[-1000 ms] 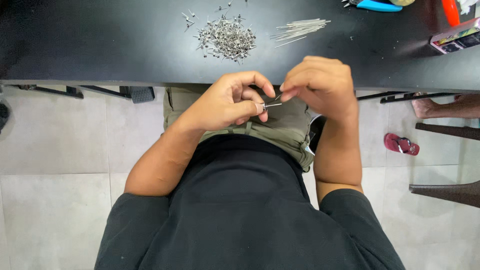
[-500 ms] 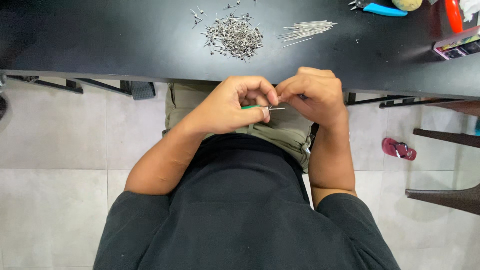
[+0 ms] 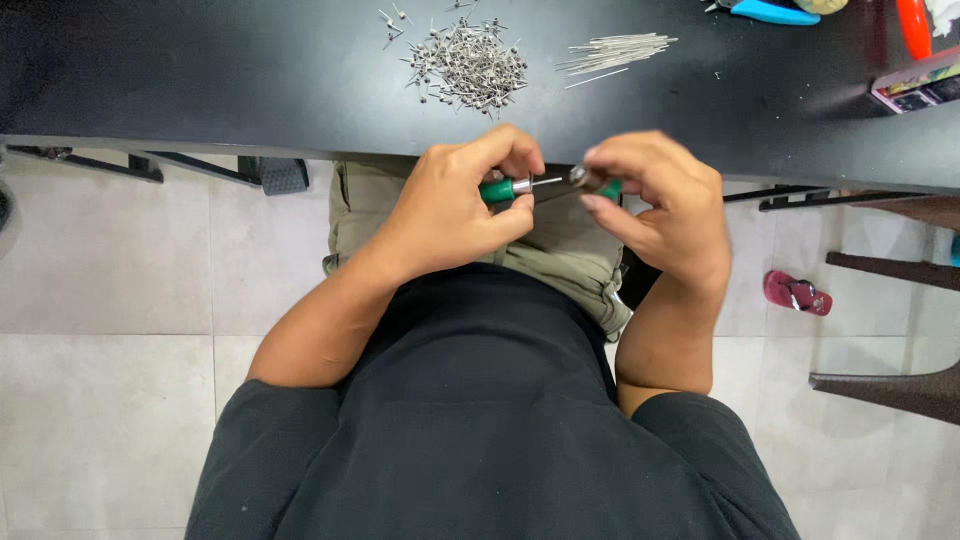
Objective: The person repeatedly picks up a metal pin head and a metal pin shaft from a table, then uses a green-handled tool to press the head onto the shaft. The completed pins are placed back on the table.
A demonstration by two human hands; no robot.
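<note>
a small green-handled screwdriver (image 3: 510, 187) sits just below the table (image 3: 200, 90) edge, its thin metal shaft pointing right. the left hand (image 3: 455, 205) curls shut around the handle, wrist bent inward. the right hand (image 3: 665, 205) pinches a small part (image 3: 592, 181) at the shaft's tip, a bit blurred. compared with half a second ago, more handle shows and the hands sit slightly further apart. a pin pile (image 3: 468, 65) lies on the table above.

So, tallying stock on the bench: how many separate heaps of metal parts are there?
2: a pile of small metal pins above the left hand, and a bundle of thin metal rods to its right. A few loose pins lie nearby.
</note>
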